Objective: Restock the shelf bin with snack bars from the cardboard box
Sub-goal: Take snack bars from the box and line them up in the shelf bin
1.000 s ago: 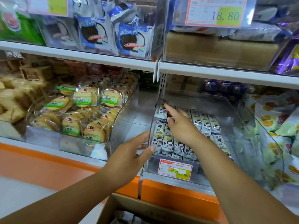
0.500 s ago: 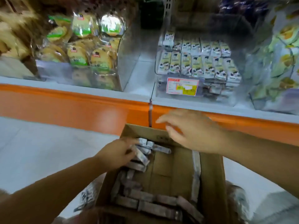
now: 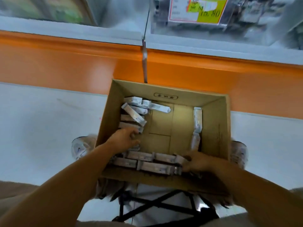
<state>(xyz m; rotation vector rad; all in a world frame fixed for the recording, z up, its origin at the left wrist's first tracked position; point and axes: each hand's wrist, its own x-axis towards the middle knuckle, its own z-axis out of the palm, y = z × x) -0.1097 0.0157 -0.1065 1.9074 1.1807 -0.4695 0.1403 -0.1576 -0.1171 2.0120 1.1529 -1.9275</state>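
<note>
Blur hides whether hands (image 3: 124, 140) (image 3: 198, 163) grip snack bars (image 3: 144, 156) in cardboard box (image 3: 216, 128)

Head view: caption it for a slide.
Left hand reaches among snack bars in the cardboard box; right hand grips some.

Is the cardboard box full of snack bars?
No, partly empty. Snack bars lie only along the left, near and right sides of the cardboard box; its bare floor shows in the middle.
</note>
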